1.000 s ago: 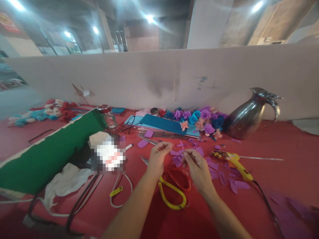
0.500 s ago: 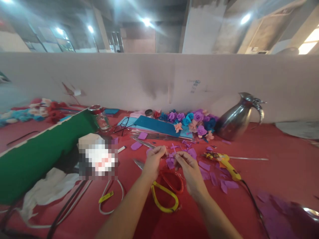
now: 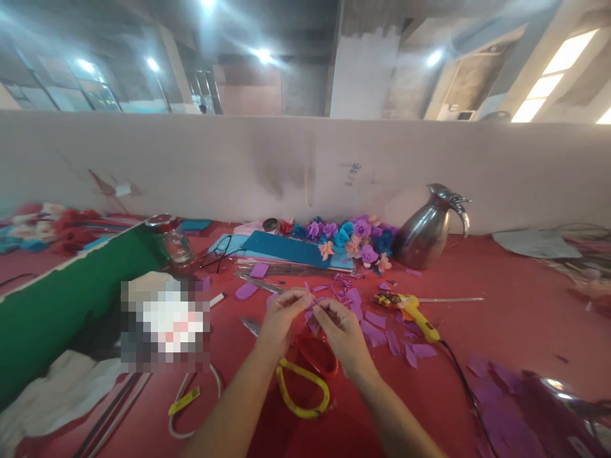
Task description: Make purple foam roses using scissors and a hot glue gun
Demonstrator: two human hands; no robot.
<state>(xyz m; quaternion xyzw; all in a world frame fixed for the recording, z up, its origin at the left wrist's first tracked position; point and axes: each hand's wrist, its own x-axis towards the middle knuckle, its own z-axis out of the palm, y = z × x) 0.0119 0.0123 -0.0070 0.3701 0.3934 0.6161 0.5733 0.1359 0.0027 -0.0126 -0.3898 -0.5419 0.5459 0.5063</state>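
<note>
My left hand [image 3: 282, 318] is closed, thumb and forefinger pinched at a thin purple paper strip [image 3: 308, 291]. My right hand [image 3: 342, 332] pinches at the same strip from the other side, and the fingertips of both hands almost meet. How the strip runs between the fingers is too small to tell. Under my wrists lie open scissors with one yellow handle loop [image 3: 305, 413] and one red; their blades reach out to the left past my left hand. Purple paper petals [image 3: 373, 332] are scattered behind and beside my right hand.
A yellow hot glue gun [image 3: 422, 321] with a clear stick lies right, its black cord trailing forward. Behind are paper flowers [image 3: 361, 228], a blue sheet [image 3: 286, 248], glasses [image 3: 220, 254], a glass jar [image 3: 175, 242] and a steel jug [image 3: 424, 232]. A green partition [image 3: 71, 312] borders the left.
My hands have come closer together, and the purple strip that stood up from my right fingers is now between both hands' fingertips. The view has turned slightly right, shifting everything left.
</note>
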